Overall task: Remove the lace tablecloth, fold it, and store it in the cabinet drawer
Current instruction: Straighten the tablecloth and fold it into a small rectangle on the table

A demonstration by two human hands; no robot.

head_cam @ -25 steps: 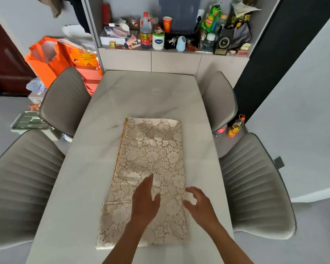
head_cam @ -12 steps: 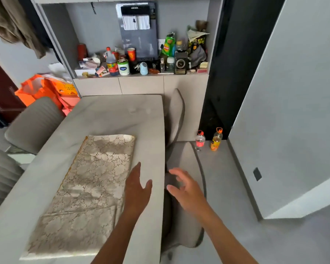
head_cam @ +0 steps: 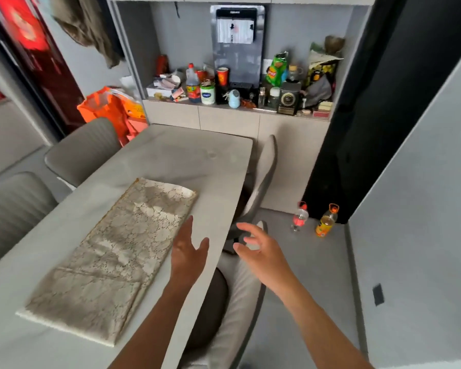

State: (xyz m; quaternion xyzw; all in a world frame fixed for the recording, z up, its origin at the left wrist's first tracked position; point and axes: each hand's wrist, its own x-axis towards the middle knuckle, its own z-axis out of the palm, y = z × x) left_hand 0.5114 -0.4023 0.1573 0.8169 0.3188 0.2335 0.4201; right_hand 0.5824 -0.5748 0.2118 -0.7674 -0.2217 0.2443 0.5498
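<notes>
The beige lace tablecloth (head_cam: 115, 254) lies folded into a long strip on the pale marble table (head_cam: 186, 161). My left hand (head_cam: 188, 253) hovers over the table just right of the cloth, fingers apart, holding nothing. My right hand (head_cam: 258, 251) is out past the table's right edge, above a chair, also open with nothing in it. The beige cabinet (head_cam: 229, 119) with flat drawer fronts stands against the back wall beyond the table, all fronts closed.
Grey chairs (head_cam: 261, 179) stand along the table's right and left (head_cam: 83, 147) sides. Two bottles (head_cam: 326, 222) stand on the floor by the black panel. The cabinet top is crowded with bottles, cups and packets. An orange bag (head_cam: 107, 110) sits at the left.
The view has swung right and up, away from the cloth. Both hands have lifted off the tablecloth and shifted to the right; the cloth stays flat on the table.
</notes>
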